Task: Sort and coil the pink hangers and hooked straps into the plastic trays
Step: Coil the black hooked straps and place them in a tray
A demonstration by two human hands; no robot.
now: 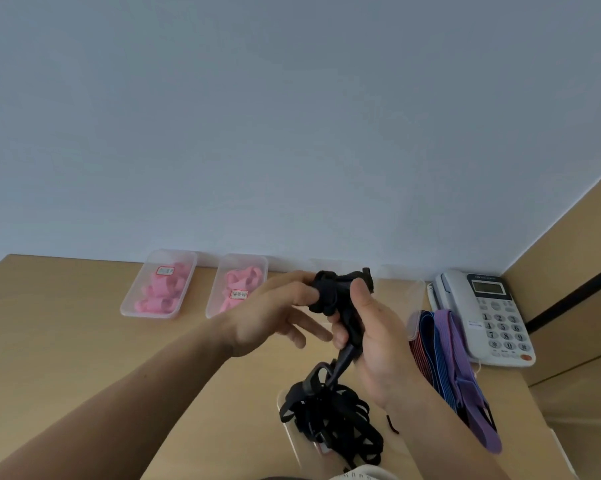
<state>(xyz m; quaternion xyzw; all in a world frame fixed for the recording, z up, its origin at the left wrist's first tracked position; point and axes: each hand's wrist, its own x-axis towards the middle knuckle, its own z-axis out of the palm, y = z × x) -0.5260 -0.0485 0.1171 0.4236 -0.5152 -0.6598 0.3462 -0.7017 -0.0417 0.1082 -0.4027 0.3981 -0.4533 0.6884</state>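
Both of my hands hold a black hooked strap (330, 294) above the wooden table (67, 341). My right hand (368, 337) grips its coiled bundle, thumb on top. My left hand (275, 313) pinches the strap's upper end with thumb and forefinger, the other fingers spread. A black hook (340, 363) hangs below my right hand. Under it lies a tangled pile of black straps (330, 420) on a white tray (281, 398). Two clear plastic trays (160, 284) (236, 287) at the back hold pink hangers (164, 292). Purple, blue and red straps (451, 362) hang over another clear tray (412, 325).
A white desk telephone (482, 313) stands at the back right against the pale wall. A wooden side panel (576, 271) closes the table on the right. More clear trays (399, 282) sit behind my hands by the wall.
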